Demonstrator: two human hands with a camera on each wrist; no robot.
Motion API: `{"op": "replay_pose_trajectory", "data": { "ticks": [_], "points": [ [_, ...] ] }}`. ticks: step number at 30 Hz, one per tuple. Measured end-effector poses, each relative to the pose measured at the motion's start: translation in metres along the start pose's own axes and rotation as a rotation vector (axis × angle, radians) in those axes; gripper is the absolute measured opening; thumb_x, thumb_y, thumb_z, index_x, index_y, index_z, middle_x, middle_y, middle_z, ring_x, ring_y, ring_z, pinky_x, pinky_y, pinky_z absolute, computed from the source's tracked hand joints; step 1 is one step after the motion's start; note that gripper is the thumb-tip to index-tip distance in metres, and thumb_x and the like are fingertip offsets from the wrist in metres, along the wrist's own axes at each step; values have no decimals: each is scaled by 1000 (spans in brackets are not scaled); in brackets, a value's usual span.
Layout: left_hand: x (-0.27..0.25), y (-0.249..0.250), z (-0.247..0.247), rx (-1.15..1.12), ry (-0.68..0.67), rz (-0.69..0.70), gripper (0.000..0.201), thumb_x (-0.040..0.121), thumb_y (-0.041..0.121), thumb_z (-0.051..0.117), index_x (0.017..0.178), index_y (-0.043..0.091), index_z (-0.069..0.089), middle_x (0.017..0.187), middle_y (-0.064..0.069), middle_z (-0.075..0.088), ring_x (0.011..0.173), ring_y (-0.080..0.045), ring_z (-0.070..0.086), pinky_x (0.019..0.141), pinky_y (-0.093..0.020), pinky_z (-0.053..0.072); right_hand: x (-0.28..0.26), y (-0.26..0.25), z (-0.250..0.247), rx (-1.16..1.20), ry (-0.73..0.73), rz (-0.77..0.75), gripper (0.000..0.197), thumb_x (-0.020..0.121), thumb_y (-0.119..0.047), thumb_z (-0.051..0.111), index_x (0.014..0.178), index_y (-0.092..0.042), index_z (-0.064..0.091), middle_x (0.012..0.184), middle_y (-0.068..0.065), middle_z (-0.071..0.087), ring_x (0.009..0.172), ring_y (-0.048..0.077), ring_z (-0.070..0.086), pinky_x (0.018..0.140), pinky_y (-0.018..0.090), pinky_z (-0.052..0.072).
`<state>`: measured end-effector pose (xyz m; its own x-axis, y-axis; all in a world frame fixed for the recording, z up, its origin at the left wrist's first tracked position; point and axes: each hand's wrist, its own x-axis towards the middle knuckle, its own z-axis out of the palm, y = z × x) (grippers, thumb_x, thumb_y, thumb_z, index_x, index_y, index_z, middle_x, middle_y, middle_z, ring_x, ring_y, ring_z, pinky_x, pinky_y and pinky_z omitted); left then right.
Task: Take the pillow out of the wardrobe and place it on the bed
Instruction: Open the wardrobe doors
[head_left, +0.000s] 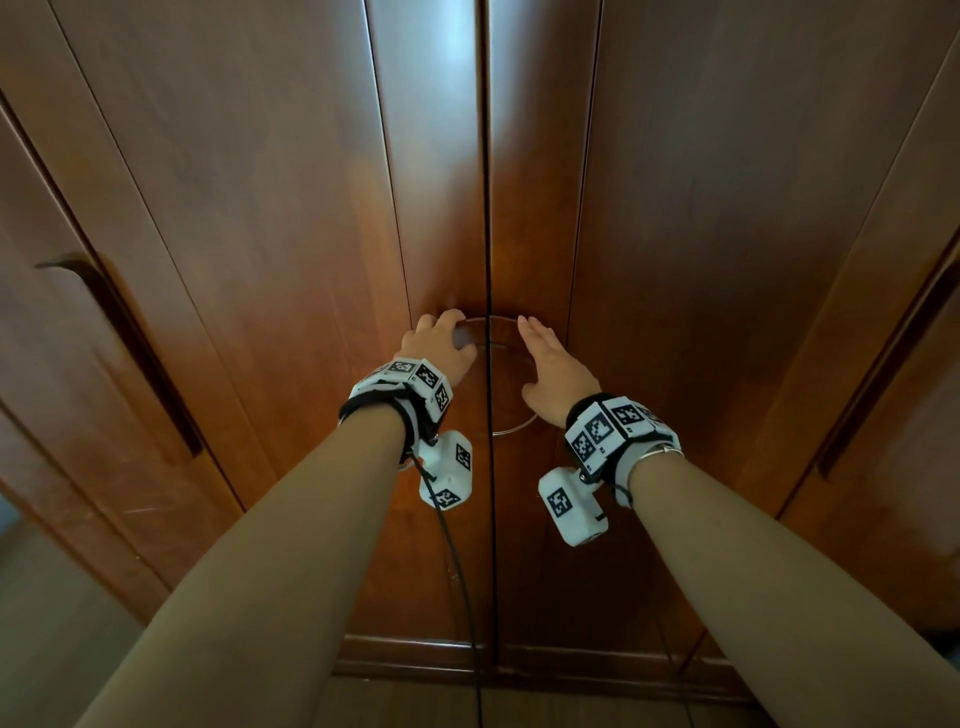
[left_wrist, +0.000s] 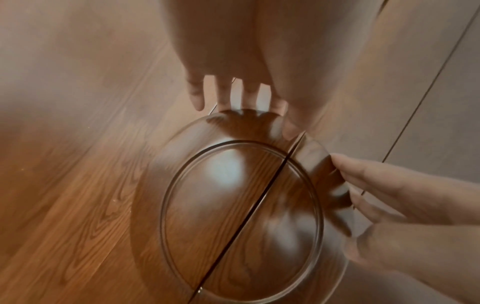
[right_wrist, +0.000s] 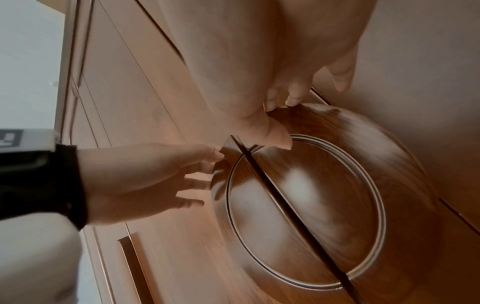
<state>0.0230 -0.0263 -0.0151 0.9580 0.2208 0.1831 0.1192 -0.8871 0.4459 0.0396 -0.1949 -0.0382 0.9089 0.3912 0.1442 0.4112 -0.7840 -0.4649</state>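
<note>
1. The big brown wardrobe (head_left: 260, 218) is filling the whole wall in front of the person. Its two middle doors are sitting shut, with a thin dark gap (head_left: 488, 208) running straight down between them.
2. The pillow is not showing anywhere. I cannot tell where it is behind those shut doors.
3. A long dark handle (head_left: 124, 343) is sitting on another door, well off to the left of the gap.
4. A round wooden handle (head_left: 496, 374) is sitting right on the gap, so the gap is cutting it into a left half and a right half. A thin shiny ring is running around it.
5. The person is reaching both arms out to that round handle. Each wrist is wearing a white band with black and white squares.
6. The left hand (head_left: 441, 343) is holding the left edge of the round handle. Its fingers (left_wrist: 223, 92) are curling over the rim, and its thumb is lying against the front near the gap.
7. The right hand (head_left: 550, 364) is lying flat at the right edge of the round handle. Its fingers (left_wrist: 363, 172) are straight and close together, with the tips touching the rim, so it is not holding anything.
8. A thin black cable (head_left: 457, 571) is hanging down from the left wrist, just left of the gap.
</note>
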Motion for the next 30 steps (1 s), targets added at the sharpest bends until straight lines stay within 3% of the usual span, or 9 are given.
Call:
{"op": "replay_pose_trajectory", "data": {
  "ticks": [12,15,19,22,23,25,27,28,30],
  "points": [
    [-80,-27,-15,-62,115,68,40,93,42,47,130,26,49,128,-5,51,120,-29,46,97,-38,39,-9,-18,-13,83,-46,24,80,91,-8,48,156,-21,5,166,0,3,152,20,2,121,46,18],
    [-108,-47,-25,-153,120,102,32,93,44,47,119,25,55,115,-2,55,115,-26,50,97,-34,38,-27,-46,-16,267,24,-116,62,99,-22,46,154,-21,20,163,-1,21,150,17,15,122,36,15],
    [-144,-70,-45,-300,133,128,25,96,38,45,103,19,62,100,0,57,100,-15,51,103,-40,39,-67,-103,-10,612,42,-282,48,101,-37,36,147,-21,41,143,-12,48,131,3,43,114,24,34],
    [-173,-82,-56,-330,160,115,22,95,40,48,94,22,61,99,-6,60,95,-12,52,101,-34,40,-90,-132,5,650,50,-290,65,93,-54,33,146,-17,40,145,2,52,134,15,46,115,40,35],
    [-183,-87,-60,-341,165,101,24,92,46,48,92,25,59,100,-7,61,94,-11,53,100,-29,39,-97,-138,10,647,41,-313,65,93,-53,33,146,-15,39,142,3,54,132,15,48,114,40,35],
    [-203,-100,-65,-343,201,76,35,83,58,43,91,27,57,98,-2,59,92,-8,53,94,-23,38,-113,-151,18,670,-2,-361,56,100,-41,36,148,-13,36,134,-7,54,122,3,49,112,21,33],
    [-225,-111,-72,-330,253,50,46,81,61,41,97,21,59,96,2,55,87,-6,51,88,-17,39,-127,-163,24,701,-46,-408,47,103,-29,37,148,-14,36,121,-20,51,102,-19,47,93,-5,28],
    [-236,-116,-76,-330,273,38,48,82,59,42,101,19,60,98,2,53,87,-5,50,86,-11,37,-134,-170,28,711,-69,-447,46,103,-25,37,148,-15,37,121,-23,50,97,-25,46,88,-9,27],
    [-258,-128,-84,-361,304,1,48,85,54,46,107,14,60,102,0,52,95,-7,51,85,1,33,-142,-185,37,747,-121,-512,47,103,-18,38,150,-14,33,134,-20,45,111,-24,41,95,-8,25]
  ]
}}
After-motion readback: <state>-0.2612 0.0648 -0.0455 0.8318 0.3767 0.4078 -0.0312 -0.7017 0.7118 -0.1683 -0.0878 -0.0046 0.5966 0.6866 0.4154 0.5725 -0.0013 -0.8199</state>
